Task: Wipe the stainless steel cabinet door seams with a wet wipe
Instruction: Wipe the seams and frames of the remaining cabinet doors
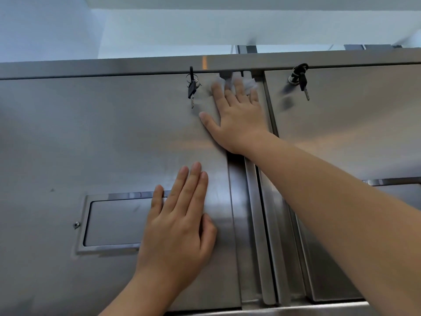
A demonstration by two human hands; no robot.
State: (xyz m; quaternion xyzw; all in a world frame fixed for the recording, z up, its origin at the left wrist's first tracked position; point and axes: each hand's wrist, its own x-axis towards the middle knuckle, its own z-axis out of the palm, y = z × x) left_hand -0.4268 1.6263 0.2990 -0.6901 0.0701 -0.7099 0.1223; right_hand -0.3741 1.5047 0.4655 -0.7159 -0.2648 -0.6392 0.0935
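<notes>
Steel fills the view, brushed and grey, and nearest the camera the left hand [180, 226] lies flat on the left cabinet door [91, 137], fingers straight and together, its grip open and holding nothing. By my judgement it is there to steady the door and the person while the other arm reaches up. Beside it to the left sits a recessed handle [114, 222]; to its right runs the vertical seam [255, 224] between the two doors. Farther up, the right hand [237, 110] is spread flat near the door's top right corner, fingers pressing the wet wipe [249, 84] against the steel where the vertical seam meets the top one. The wipe is pinned under the fingertips, not clenched. Bunches of keys [192, 87] hang from locks on both doors, the left one just beside the wiping hand, likely to snag.
</notes>
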